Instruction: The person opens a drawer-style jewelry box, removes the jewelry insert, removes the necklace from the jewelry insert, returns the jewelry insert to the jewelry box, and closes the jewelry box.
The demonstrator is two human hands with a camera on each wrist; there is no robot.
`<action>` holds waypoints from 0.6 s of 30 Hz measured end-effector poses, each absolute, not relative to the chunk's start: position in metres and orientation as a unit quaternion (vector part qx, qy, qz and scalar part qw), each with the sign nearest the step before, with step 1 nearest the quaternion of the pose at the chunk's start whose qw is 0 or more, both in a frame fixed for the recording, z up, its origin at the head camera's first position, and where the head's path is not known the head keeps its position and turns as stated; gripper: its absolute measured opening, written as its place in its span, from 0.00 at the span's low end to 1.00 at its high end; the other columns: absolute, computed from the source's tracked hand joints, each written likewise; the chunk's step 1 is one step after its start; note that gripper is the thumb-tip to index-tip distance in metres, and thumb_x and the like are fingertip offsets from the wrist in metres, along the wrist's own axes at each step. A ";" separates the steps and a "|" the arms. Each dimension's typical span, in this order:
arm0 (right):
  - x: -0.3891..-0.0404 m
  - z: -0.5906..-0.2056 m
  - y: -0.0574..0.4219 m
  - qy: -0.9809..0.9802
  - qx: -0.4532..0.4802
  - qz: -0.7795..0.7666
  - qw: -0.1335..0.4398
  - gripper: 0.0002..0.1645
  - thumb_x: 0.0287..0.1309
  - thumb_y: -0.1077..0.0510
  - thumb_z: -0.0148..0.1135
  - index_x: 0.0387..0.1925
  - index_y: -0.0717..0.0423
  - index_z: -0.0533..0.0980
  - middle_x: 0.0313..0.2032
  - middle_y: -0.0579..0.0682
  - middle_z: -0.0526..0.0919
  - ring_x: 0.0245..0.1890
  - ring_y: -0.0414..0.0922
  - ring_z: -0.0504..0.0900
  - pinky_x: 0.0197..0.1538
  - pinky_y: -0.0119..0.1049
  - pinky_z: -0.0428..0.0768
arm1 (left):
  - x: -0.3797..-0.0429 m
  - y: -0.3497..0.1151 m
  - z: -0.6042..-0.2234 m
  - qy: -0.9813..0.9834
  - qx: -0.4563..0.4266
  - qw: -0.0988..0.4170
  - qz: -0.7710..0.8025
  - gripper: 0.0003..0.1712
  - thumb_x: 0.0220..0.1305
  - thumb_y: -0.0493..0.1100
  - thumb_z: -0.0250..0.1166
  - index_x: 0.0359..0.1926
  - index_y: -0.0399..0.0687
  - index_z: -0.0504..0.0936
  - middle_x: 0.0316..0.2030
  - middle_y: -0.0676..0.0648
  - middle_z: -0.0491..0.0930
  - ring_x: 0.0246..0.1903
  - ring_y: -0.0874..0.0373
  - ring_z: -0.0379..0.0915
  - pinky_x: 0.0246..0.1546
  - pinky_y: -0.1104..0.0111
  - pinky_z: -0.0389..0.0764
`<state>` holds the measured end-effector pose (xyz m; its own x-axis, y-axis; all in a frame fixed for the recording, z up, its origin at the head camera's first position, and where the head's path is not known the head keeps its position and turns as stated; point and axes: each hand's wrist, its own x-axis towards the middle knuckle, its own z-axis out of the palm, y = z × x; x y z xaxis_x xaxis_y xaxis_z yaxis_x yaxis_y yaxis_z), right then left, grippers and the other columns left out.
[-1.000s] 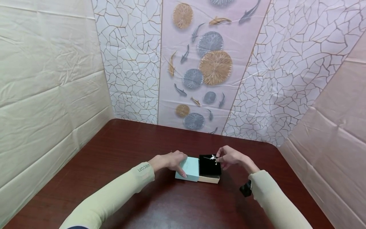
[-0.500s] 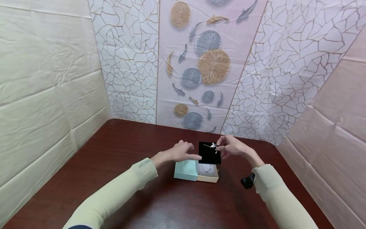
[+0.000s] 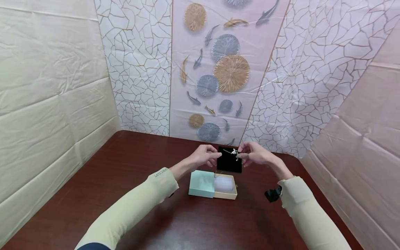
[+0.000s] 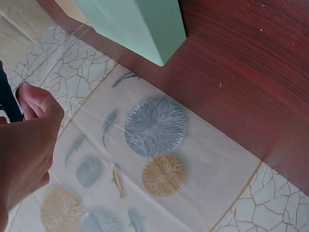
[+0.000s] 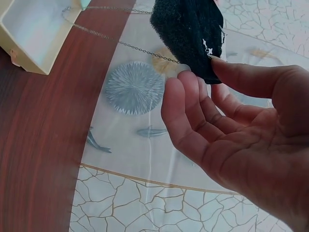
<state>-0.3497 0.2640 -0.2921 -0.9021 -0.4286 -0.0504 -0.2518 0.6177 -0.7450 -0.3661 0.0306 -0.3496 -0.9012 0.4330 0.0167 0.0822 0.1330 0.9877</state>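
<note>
Above and behind the box, both hands hold up a black velvet jewellery pad by its opposite sides. My left hand pinches its left edge, and my right hand grips the right edge between thumb and fingers. A silver necklace pendant shows on the pad's front near the right thumb. From behind the pad, the thin necklace chain trails down toward the box. On the table, a mint-green box sleeve covers the left part of a cream drawer, which is slid out to the right with whitish padding inside.
The dark red-brown table lies under the box. A patterned cloth wall rises behind its far edge, with pale cloth on the left side. A small black device is strapped at the right wrist.
The right hand has lifted the pad out of the drawer, up and away. The left hand has left the sleeve and taken the pad's left edge. The chain has come out behind the pad.
</note>
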 end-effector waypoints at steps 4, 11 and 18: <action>-0.350 -0.292 0.266 0.893 -0.199 -0.390 0.109 0.10 0.62 0.68 0.57 0.40 0.73 0.68 0.28 0.54 0.77 0.26 0.45 0.79 0.32 0.40 0.84 | -0.366 0.034 -0.350 0.724 0.161 0.142 0.655 0.19 0.64 0.41 0.65 0.49 0.32 0.73 0.29 0.48 0.80 0.23 0.61 0.76 0.29 0.70 0.81; -0.350 -0.289 0.269 0.896 -0.222 -0.371 0.098 0.12 0.62 0.67 0.58 0.44 0.72 0.69 0.33 0.60 0.78 0.29 0.45 0.79 0.32 0.40 0.83 | -0.364 0.036 -0.348 0.728 0.157 0.132 0.654 0.12 0.62 0.38 0.65 0.41 0.36 0.73 0.27 0.49 0.80 0.21 0.61 0.75 0.26 0.71 0.79; -0.345 -0.287 0.261 0.934 -0.218 -0.281 -0.027 0.12 0.58 0.64 0.61 0.41 0.67 0.73 0.38 0.62 0.81 0.29 0.44 0.79 0.33 0.37 0.79 | -0.364 0.036 -0.348 0.734 0.157 0.126 0.648 0.10 0.63 0.38 0.65 0.39 0.38 0.72 0.25 0.50 0.79 0.21 0.62 0.74 0.25 0.71 0.78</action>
